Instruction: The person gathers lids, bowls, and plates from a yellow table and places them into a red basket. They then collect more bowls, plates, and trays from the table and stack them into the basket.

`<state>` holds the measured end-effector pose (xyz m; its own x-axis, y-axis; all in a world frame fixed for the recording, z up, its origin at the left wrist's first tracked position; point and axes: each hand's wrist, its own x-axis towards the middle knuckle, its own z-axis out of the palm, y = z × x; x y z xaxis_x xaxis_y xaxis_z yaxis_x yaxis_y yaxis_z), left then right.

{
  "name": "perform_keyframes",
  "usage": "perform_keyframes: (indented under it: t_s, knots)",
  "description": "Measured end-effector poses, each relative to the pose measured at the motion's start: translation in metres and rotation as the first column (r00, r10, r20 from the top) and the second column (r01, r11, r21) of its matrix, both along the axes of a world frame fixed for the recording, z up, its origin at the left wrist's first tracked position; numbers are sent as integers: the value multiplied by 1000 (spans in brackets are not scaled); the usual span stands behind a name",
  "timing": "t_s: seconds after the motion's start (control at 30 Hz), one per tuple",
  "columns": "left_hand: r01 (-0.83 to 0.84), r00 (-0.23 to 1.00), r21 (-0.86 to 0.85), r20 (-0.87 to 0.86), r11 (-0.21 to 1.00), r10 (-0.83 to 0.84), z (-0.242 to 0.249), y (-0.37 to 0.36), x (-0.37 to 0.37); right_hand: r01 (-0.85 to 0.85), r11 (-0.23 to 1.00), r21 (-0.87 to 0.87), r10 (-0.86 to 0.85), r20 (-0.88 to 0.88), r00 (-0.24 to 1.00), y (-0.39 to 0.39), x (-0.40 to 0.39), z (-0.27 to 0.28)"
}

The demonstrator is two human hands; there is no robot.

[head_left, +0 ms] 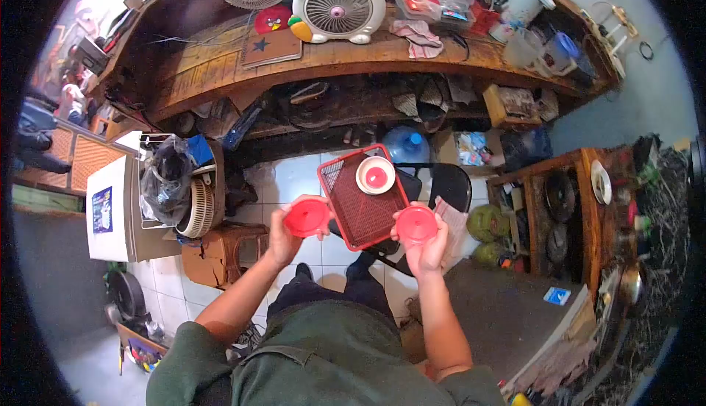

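Note:
My left hand (283, 237) grips a round red dish or lid (307, 218) by its edge, left of the basket. On the other side, my right hand (428, 254) holds a similar round red piece (416, 224), its fingers around the rim near the basket's lower right corner. Between and beyond my hands lies a red mesh basket (356, 242), turned slightly. At its upper right rests a cream-coloured round bowl (363, 184) with a red centre. Whether either red piece is a lid or a shallow dish I cannot tell.
A wooden counter (198, 86) with two fans runs across the back. A blue water bottle (403, 145) stands beyond the basket. At left are a white box (114, 211) and brown stool (213, 255); at right, a wooden shelf (590, 222) and green gas cylinders (488, 223).

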<state>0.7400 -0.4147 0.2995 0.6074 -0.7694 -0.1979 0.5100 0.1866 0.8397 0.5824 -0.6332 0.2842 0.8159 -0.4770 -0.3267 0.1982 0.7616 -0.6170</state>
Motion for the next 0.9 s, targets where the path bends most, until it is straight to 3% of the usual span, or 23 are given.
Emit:
perform_keyframes:
  t_s: [0.13,0.3,0.37,0.6,0.67,0.9]
  knots:
    - [-30,1000,66,1,997,30,-6,-40,-9,-74,997,-14,73,-58,996,-48,12,-28]
    - [-69,996,87,59,994,64,-20,-55,-12,-129,991,18,130,-82,988,-62,28,-47]
    - [-110,994,172,48,979,103,-18,-58,-11,-110,994,24,112,-118,987,-62,36,-54]
    - [-178,980,229,128,957,151,-25,-68,2,-189,982,27,189,9,982,-61,57,-61]
    - [-203,958,283,255,937,131,-21,-71,4,-208,978,34,207,28,978,-62,59,-65]
    - [-216,960,322,241,922,140,-51,-95,14,-206,978,-27,203,-92,975,-79,69,-86]
